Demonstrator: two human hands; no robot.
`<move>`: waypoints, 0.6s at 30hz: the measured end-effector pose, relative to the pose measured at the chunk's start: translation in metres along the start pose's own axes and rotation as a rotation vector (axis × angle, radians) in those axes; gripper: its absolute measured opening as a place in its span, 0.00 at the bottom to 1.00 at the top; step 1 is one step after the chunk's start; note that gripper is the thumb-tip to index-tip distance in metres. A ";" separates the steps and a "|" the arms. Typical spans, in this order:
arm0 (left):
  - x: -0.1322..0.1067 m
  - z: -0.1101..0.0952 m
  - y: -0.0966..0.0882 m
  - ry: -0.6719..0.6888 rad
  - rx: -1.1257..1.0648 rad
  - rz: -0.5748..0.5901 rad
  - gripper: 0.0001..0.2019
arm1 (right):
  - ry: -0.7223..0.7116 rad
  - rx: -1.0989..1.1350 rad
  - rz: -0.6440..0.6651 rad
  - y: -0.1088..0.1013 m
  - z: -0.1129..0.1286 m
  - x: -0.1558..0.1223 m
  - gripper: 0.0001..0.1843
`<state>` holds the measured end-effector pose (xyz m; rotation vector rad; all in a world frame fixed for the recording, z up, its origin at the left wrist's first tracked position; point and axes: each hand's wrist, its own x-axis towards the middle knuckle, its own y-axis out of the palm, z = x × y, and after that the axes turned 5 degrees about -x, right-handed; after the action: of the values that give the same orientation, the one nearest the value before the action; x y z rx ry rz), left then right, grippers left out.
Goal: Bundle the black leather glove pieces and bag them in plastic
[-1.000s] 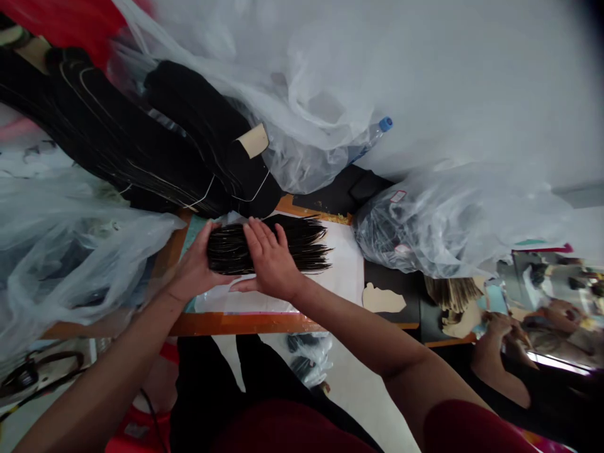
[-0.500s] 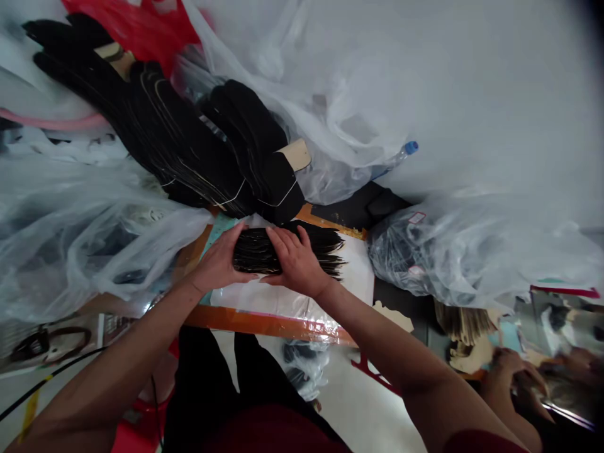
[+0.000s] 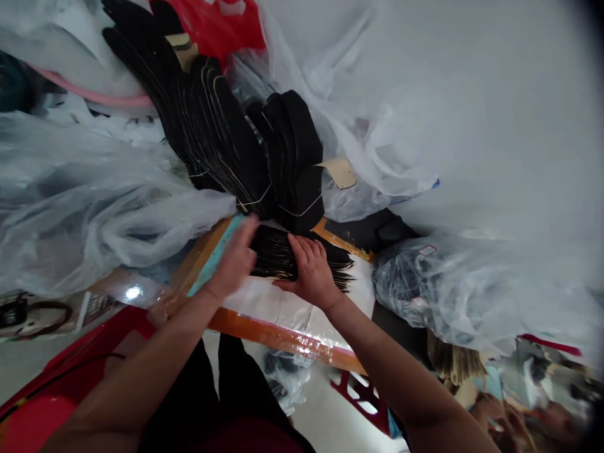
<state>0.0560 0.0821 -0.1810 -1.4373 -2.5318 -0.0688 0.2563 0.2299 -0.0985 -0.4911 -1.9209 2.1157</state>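
Observation:
A stack of thin black cut pieces (image 3: 272, 253) with pale edges lies on the white-covered work board (image 3: 278, 308), its right end fanned out. Across its middle rests my right hand (image 3: 313, 269), thumb on the near side and fingers over the top, gripping it. Beside the left end of the stack is my left hand (image 3: 234, 259). Motion blurs its fingers, so whether they touch the stack is unclear. Just behind the board, larger bundles of black pieces (image 3: 236, 138) lie bound with thin bands, a beige piece (image 3: 340, 172) sticking out of one.
Clear plastic bags lie to the left (image 3: 94, 214) and right (image 3: 438, 283) of the board. A red bag (image 3: 217, 25) is behind the bundles. Brown tape (image 3: 292, 336) covers the board's front edge. At lower right, another person's hands (image 3: 503, 415) are near a fanned beige stack (image 3: 453, 358).
My left hand has shifted from gripping the stack's left end into a blur beside it. My right hand stays on the stack. The whole view has shifted and turned slightly.

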 end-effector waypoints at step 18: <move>0.065 -0.045 -0.019 -0.024 0.568 0.593 0.33 | 0.055 0.068 -0.002 -0.006 0.013 0.011 0.61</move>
<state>0.0161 0.1200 -0.1212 -1.8287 -1.8051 0.7003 0.2405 0.2235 -0.0924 -0.5279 -1.8129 2.1355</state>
